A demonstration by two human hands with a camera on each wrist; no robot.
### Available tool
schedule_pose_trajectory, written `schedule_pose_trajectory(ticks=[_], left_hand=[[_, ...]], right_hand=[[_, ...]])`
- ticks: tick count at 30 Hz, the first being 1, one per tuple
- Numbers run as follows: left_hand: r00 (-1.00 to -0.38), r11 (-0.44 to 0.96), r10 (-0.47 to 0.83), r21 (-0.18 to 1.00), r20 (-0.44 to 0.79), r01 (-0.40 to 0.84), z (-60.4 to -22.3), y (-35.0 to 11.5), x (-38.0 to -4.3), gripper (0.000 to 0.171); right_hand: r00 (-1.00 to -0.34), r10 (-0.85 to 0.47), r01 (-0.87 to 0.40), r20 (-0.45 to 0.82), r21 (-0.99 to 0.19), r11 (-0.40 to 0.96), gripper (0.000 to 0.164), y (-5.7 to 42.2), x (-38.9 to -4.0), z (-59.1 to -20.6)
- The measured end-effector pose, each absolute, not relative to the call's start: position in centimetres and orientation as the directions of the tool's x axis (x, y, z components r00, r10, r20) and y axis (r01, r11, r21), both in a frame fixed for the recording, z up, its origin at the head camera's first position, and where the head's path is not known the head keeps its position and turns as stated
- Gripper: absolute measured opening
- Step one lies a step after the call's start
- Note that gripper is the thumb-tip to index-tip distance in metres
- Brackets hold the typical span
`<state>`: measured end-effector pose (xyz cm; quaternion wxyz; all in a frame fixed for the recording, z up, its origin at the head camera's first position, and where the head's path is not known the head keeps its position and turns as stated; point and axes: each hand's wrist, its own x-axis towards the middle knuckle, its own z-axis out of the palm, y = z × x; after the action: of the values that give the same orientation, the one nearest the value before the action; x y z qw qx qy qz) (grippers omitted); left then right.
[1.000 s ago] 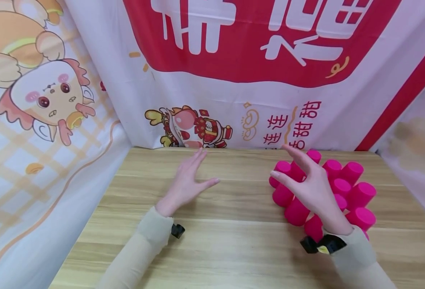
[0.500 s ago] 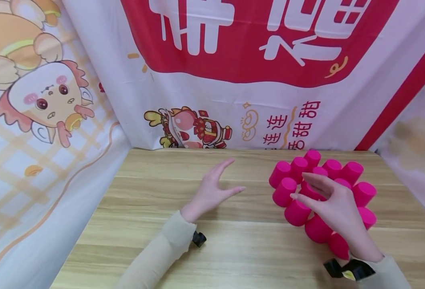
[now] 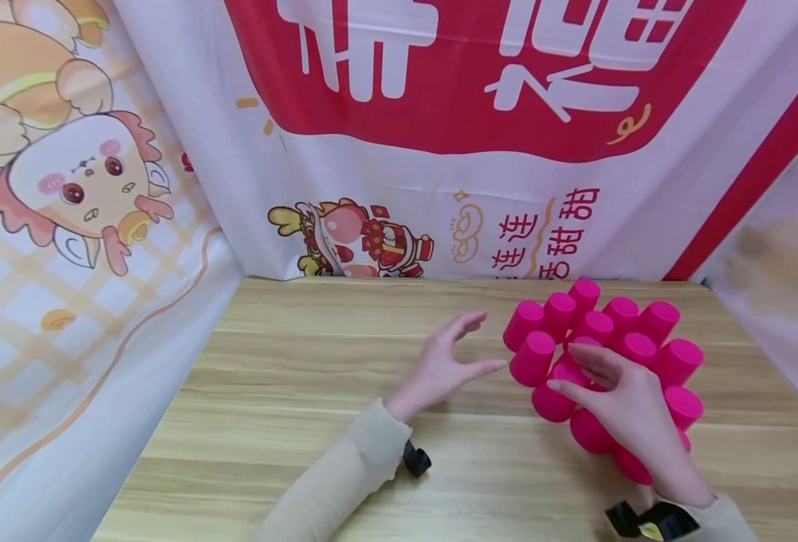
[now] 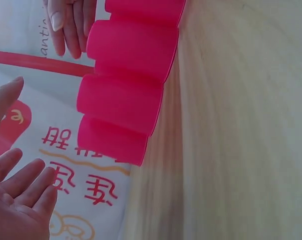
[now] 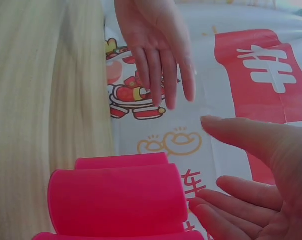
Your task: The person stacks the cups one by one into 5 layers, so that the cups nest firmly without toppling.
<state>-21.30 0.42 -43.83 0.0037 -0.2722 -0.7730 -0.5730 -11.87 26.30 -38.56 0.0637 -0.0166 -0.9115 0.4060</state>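
Observation:
Several pink cups stand upside down in a tight cluster on the right half of the table, their closed ends up. Over the front of this cluster hovers my right hand, thumb and fingers apart and bent loosely, with nothing held. Whether its fingertips touch a cup cannot be told; the hand hides some cups behind it. My left hand is just left of the cluster, thumb and fingers spread, holding nothing. The left wrist view shows a row of cups side by side, beyond the left hand's fingers.
The wooden table runs back to a hanging white and red printed cloth. Another printed cloth closes off the left side, and pale cloth the right. A black wrist camera sits at the left cuff.
My left hand has moved right across the table to the cluster's left side. My right hand has shifted right and nearer to me. The cups have stayed in place.

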Motion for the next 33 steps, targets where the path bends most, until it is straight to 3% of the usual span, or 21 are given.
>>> schedule_pose_trajectory(ticks=[16,24,33], left_hand=[[-0.849,0.097,0.464,0.939,0.252,0.331,-45.7,4.6,-21.9,0.067],[-0.872,0.093,0.436,0.953,0.222,0.289,-47.0,6.6,-22.8,0.056],[-0.888,0.149,0.435,0.96,0.152,0.238,-47.6,7.7,-23.5,0.055]], right_hand=[[-0.989,0.06,-0.048,0.135,-0.677,0.734,0.075,26.5,-12.5,-39.4],[-0.987,0.036,-0.073,0.155,-0.647,0.759,0.07,26.7,-12.7,-40.0],[-0.993,-0.008,-0.08,0.121,-0.604,0.793,0.069,27.0,-13.0,-39.8]])
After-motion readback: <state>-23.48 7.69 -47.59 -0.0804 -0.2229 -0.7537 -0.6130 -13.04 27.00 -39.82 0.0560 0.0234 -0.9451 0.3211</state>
